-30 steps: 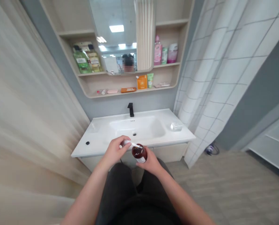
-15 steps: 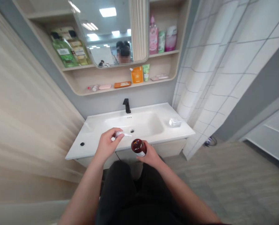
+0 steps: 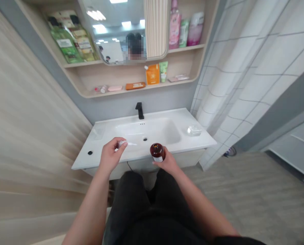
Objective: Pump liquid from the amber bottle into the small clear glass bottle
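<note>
My left hand (image 3: 111, 153) is closed around a small white nozzle top (image 3: 130, 144), whose thin tapered tip points right over the front of the basin. Most of its thicker end is hidden by my fingers. My right hand (image 3: 169, 162) grips a dark brown bottle (image 3: 157, 151) with a white label, at the sink's front edge. The bottle's neck is uncapped and faces up toward me, slightly tilted. A gap separates the nozzle top from the bottle.
The white sink (image 3: 167, 131) has a black faucet (image 3: 139, 110) at its back. On its right corner sits a clear box (image 3: 194, 130). Above, a shelf unit with a mirror holds an orange pouch (image 3: 152, 74), a green tube (image 3: 163, 71) and several bottles. White tiled curtain (image 3: 233, 88) hangs at right.
My hands have moved apart: the left with the nozzle top went left, the right with the bottle went right and slightly up. The bottle stands more upright. The view shifted slightly.
</note>
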Demonstrator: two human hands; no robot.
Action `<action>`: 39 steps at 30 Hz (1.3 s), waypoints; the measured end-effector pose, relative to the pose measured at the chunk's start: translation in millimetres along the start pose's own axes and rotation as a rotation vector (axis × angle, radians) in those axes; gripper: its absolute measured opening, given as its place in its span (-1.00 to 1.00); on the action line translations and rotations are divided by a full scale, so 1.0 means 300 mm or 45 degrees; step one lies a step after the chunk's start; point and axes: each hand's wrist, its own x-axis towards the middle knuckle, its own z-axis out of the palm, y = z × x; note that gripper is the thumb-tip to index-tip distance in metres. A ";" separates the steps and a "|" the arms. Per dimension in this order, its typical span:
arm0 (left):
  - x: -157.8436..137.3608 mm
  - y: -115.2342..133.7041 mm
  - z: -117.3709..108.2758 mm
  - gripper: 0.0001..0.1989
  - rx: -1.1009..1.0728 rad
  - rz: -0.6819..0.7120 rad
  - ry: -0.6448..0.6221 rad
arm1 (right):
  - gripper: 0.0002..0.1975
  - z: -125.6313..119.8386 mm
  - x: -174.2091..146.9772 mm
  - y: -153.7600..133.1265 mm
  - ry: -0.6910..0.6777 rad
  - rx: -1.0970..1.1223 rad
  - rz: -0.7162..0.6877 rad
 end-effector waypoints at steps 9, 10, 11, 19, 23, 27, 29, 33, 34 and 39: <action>-0.065 -0.121 -0.121 -0.64 -0.053 -0.142 0.116 | -0.17 -0.213 0.152 0.076 0.292 -0.149 0.062; -0.078 -0.136 -0.141 -0.64 -0.055 -0.159 0.135 | -0.17 -0.217 0.168 0.079 0.287 -0.165 0.041; -0.091 -0.155 -0.162 -0.65 -0.057 -0.177 0.153 | -0.17 -0.211 0.183 0.080 0.275 -0.180 0.021; -0.211 -0.336 -0.356 -0.66 -0.171 -0.329 0.389 | -0.19 0.187 0.330 -0.006 -0.042 -0.132 -0.064; -0.270 -0.375 -0.467 -0.68 -0.232 -0.341 0.491 | -0.18 0.532 0.411 -0.107 -0.217 0.000 -0.078; -0.328 -0.412 -0.559 -0.70 -0.215 -0.369 0.553 | -0.19 0.844 0.472 -0.188 -0.327 0.069 -0.057; -0.357 -0.440 -0.593 -0.70 -0.212 -0.389 0.582 | -0.20 0.968 0.490 -0.209 -0.374 0.044 -0.037; -0.407 -0.496 -0.640 -0.69 -0.228 -0.419 0.623 | -0.25 1.144 0.494 -0.216 -0.431 -0.047 -0.014; -0.417 -0.506 -0.649 -0.69 -0.230 -0.424 0.635 | -0.26 1.173 0.489 -0.213 -0.435 -0.053 -0.011; -0.436 -0.529 -0.667 -0.69 -0.215 -0.458 0.664 | -0.25 1.260 0.480 -0.202 -0.446 -0.008 -0.019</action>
